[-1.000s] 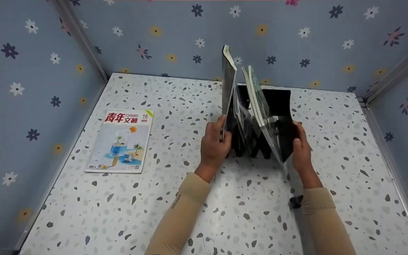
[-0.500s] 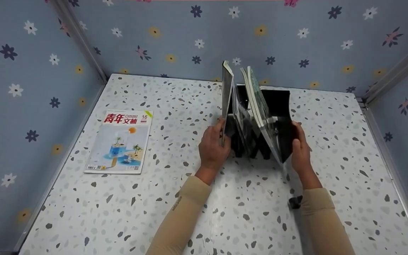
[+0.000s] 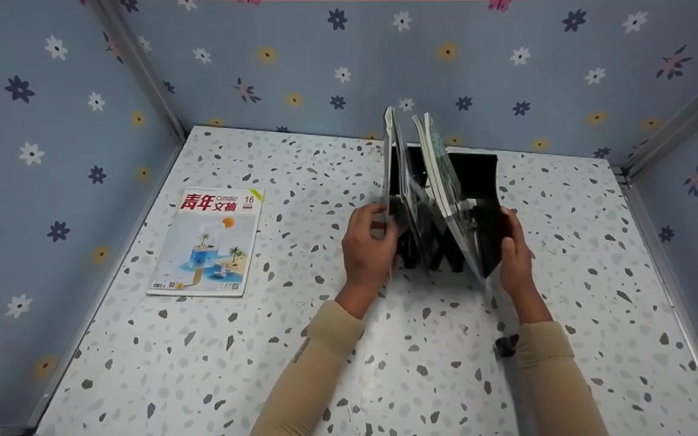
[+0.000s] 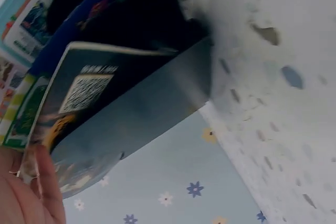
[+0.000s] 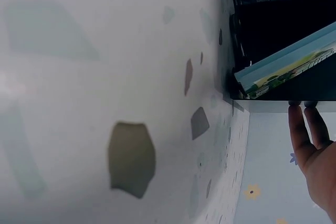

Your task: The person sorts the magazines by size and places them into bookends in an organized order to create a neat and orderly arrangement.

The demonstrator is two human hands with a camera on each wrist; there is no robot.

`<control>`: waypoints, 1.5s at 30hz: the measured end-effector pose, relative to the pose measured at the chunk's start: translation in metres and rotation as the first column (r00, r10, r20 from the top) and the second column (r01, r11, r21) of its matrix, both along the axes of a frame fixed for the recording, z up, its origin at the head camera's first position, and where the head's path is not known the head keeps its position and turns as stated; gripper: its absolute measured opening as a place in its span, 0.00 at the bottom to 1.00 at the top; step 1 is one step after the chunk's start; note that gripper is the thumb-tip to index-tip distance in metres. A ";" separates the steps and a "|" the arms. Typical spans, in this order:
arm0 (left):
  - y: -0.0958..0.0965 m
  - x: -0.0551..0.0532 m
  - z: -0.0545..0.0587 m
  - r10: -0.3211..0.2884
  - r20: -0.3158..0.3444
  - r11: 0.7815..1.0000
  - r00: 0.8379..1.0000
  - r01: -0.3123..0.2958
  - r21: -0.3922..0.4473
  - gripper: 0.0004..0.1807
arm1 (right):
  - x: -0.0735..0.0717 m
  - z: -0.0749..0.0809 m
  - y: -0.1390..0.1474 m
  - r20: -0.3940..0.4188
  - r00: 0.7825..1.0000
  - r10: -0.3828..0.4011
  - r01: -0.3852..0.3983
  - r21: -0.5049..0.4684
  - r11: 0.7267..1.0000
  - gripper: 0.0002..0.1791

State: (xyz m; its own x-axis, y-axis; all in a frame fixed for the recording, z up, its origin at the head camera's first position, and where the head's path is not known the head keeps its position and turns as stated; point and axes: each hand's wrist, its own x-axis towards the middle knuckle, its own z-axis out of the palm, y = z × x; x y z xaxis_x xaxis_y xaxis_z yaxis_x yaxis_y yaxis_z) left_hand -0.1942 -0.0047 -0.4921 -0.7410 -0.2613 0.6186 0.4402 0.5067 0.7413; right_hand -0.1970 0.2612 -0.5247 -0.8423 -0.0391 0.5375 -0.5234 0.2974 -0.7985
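A black magazine rack [image 3: 473, 175] stands toward the back of the speckled table. Several magazines [image 3: 440, 166] lean inside it. At its left end my left hand [image 3: 368, 245] pinches a thin magazine [image 3: 388, 154] by its near edge and holds it almost upright. The left wrist view shows a dark cover with a QR code [image 4: 86, 93] on this magazine, partly in the rack's left compartment. My right hand [image 3: 516, 260] rests against the rack's right outer wall. Straight fingers [image 5: 299, 129] touch that wall in the right wrist view.
Another magazine [image 3: 206, 242] with an ice-lolly cover lies flat on the left of the table [image 3: 300, 181]. A small black object [image 3: 506, 346] lies beside my right sleeve. Flowered panels [image 3: 300, 72] enclose the back and sides.
The magazine in my left hand has gone down into the rack's left end and turned more edge-on. My left hand has shifted slightly with it. My right hand stays on the rack.
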 end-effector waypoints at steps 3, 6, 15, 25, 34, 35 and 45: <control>-0.001 0.000 0.008 -0.040 0.086 0.996 0.995 0.033 0.078 0.12 | 0.001 -0.001 0.000 0.007 1.000 -0.003 0.003 0.007 1.000 0.25; -0.002 0.000 0.013 -0.068 0.159 0.992 0.985 0.050 0.119 0.20 | 0.001 -0.001 0.000 0.019 1.000 -0.012 0.012 0.011 1.000 0.25; -0.004 -0.004 0.029 -0.054 0.235 0.997 0.971 0.039 0.066 0.22 | 0.003 0.000 0.000 0.042 0.999 -0.032 0.032 0.008 0.999 0.24; -0.005 -0.001 0.041 -0.032 0.247 0.999 0.968 0.030 0.014 0.16 | 0.001 -0.003 0.003 0.014 1.000 0.012 -0.012 -0.019 1.000 0.24; -0.003 -0.003 0.038 -0.004 0.164 1.000 0.986 0.006 -0.013 0.08 | 0.000 -0.002 0.003 0.014 1.000 0.003 -0.003 0.003 1.000 0.25; -0.002 -0.004 0.037 0.010 0.160 0.999 0.987 -0.005 -0.032 0.07 | 0.000 -0.002 0.003 0.015 1.000 0.001 -0.001 0.004 1.000 0.25; 0.004 -0.007 0.015 0.071 0.121 0.992 0.990 -0.057 -0.117 0.07 | 0.000 0.000 0.001 0.025 1.000 -0.007 0.007 0.004 1.000 0.25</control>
